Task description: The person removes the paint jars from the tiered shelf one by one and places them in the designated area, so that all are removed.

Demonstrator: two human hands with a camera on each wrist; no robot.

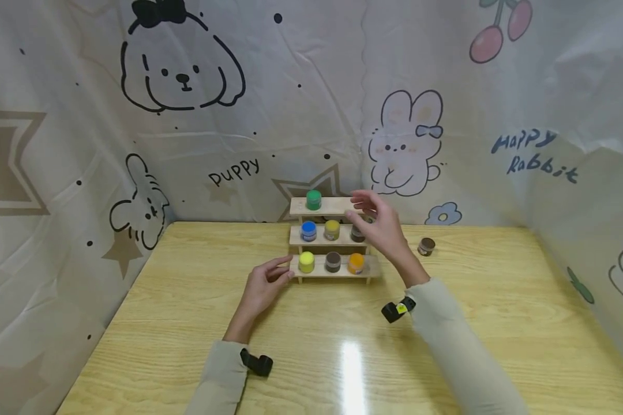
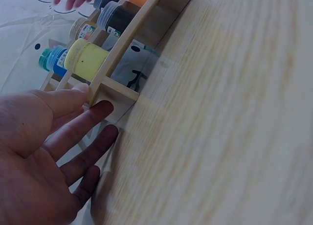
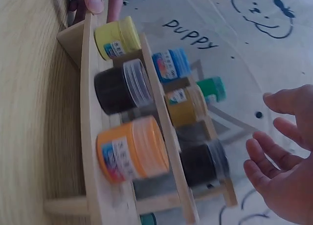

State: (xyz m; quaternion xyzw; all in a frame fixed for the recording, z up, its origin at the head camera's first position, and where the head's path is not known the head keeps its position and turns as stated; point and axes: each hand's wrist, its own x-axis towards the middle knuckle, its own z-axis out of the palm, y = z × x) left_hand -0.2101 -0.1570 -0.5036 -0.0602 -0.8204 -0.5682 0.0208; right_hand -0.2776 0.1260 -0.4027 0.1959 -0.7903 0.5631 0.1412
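Left hand (image 1: 262,285) is touching the wooden rack (image 1: 337,206), its grip pinching the bottom tier's left end. Right hand (image 1: 381,225) is hovering near the top tier's right end, its grip loosely spread, apart from the jars. Rack is standing on the counter (image 1: 187,323). Green jar (image 1: 314,200) is sitting up top; blue jar (image 1: 308,231), mustard jar (image 1: 331,230), black jar (image 3: 198,165) are filling the middle; yellow jar (image 1: 306,262), dark jar (image 1: 333,262), orange jar (image 1: 356,263) are lining the bottom. Brown jar (image 1: 426,246) is standing alone, right of the rack.
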